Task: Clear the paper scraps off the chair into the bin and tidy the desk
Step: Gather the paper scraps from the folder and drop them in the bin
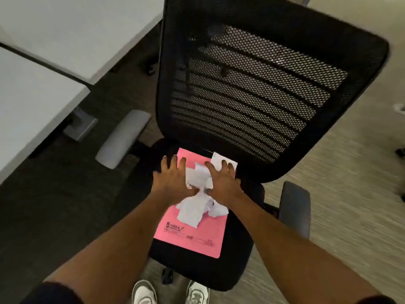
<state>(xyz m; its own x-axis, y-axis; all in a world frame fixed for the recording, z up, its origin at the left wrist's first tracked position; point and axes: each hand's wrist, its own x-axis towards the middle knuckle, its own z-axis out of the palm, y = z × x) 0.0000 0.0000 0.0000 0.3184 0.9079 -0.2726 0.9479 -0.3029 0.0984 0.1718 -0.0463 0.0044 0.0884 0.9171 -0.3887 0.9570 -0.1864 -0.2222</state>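
Note:
A black mesh-backed office chair (241,266) stands in front of me. On its seat lies a pink folder (197,235), and a heap of white torn paper scraps (195,211) rests on the folder. My left hand (173,181) presses flat, fingers spread, on the left side of the heap. My right hand (223,181) lies spread on the right side, over a white sheet (219,160) at the back of the seat. The thumbs meet over the scraps in the middle. Neither hand has closed around anything. No bin is in view.
White desks (32,102) run along the left, with a grey desk foot (81,126) on the dark carpet. The chair's grey armrests (122,139) stick out on both sides. My shoes (144,292) touch the chair base. Pale carpet lies to the right.

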